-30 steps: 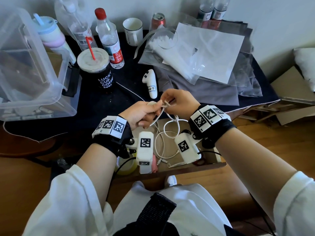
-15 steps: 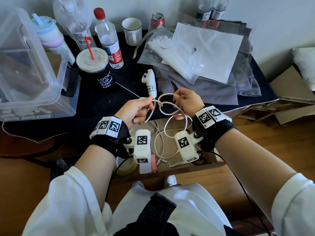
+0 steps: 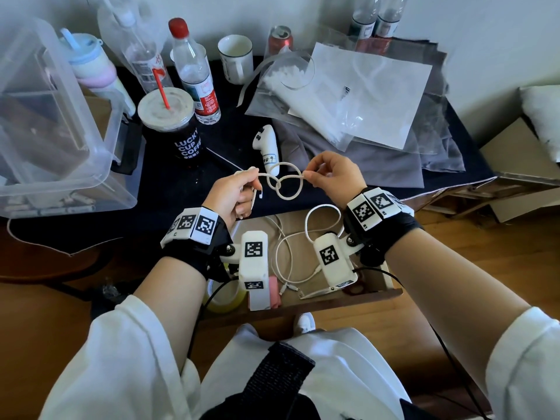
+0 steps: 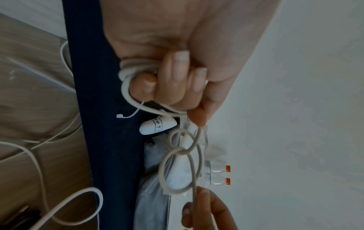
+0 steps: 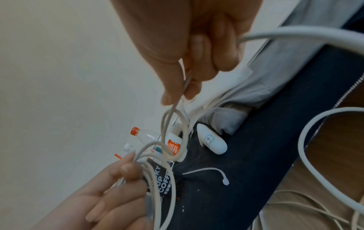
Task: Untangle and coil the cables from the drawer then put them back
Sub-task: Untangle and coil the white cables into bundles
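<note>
Dark blue cloth (image 3: 169, 204) covers your table; above it your left hand (image 3: 233, 195) and right hand (image 3: 336, 177) pinch the looped white cable (image 3: 286, 184) over the open wooden drawer (image 3: 303, 301).

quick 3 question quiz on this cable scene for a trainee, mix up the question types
1. True or false: the white cable lies flat in the drawer, untouched.
2. Multiple choice: what stands just behind the coffee cup? A) a red-capped bottle B) a kettle C) a laptop
3. Fill in: between the left hand and the right hand the cable forms two crossed ____.

Key
1. False: both hands hold it up above the table edge, the left gripping a bundle of it, the right pinching a strand.
2. A
3. loops
</note>
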### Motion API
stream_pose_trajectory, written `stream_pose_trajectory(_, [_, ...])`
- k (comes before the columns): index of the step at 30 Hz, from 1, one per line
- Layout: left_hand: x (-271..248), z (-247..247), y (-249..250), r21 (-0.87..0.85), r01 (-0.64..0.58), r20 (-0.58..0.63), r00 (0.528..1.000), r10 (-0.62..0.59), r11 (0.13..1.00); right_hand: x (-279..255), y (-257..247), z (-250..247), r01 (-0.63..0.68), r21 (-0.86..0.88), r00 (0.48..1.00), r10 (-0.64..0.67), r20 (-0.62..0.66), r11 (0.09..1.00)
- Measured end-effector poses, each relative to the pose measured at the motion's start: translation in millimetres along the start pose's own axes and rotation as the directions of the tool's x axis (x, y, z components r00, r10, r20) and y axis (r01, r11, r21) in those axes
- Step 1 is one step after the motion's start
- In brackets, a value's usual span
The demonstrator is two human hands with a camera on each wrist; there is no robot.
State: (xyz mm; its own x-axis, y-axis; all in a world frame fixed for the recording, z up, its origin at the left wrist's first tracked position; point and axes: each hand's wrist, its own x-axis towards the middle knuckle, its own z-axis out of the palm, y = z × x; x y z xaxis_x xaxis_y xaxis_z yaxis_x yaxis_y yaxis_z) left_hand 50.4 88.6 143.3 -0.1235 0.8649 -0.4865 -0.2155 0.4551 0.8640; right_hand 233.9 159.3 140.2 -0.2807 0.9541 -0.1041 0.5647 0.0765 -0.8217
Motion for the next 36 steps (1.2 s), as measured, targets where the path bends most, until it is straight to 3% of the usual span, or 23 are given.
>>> stream_pose_trajectory(5, [1.1,-0.4,-1.8,-0.049,-0.006,-0.082,0.997,0.002,0.999,2.3,6.6,-3.2,-0.086,-0.105,0.995,0.081,-0.051,0.991])
stream_pose_trajectory(14, [8.0,0.8,-5.3,-0.019,0.029,-0.200,0.979,-0.032,0.999,-5.6,-10.1,-3.2,-0.007,-0.031,0.991,0.011,0.136,0.999])
stream_pose_trajectory(17, [7.3,1.3,-5.0,-0.048,-0.017,-0.268,0.963,0.003,0.999,-6.4,-14.8,-5.6,0.016,-0.046,0.983,-0.008,0.182,0.999])
stream_pose_trajectory(21, [7.5,-1.5,-4.5,-0.129,-0.088,-0.362,0.932,0.036,0.988,-5.8,-15.9,-7.3,-0.010,-0.040,0.991,0.016,0.135,0.999])
stream_pose_trajectory(26, [4.2,0.3,-0.3,-0.118,0.053,-0.171,0.983,-0.073,0.992,-7.5,-22.2,-5.1,0.023,0.022,0.986,-0.027,0.166,0.999])
stream_pose_trajectory(31, [-2.2,9.0,4.6,-0.151,0.053,0.041,0.998,-0.048,0.987,-0.7,-19.7,-5.4,0.034,0.020,0.997,-0.035,0.072,0.999])
stream_pose_trajectory(34, [3.0,8.5,6.5,-0.303,0.079,0.099,0.994,-0.051,0.950,-2.4,-15.5,0.2,0.041,0.013,0.995,-0.042,0.095,0.999])
stream_pose_trajectory(36, [5.8,6.4,8.1,-0.315,0.103,0.103,0.992,-0.074,0.944,-5.2,-12.5,3.9,0.052,-0.018,0.991,-0.049,0.127,0.998])
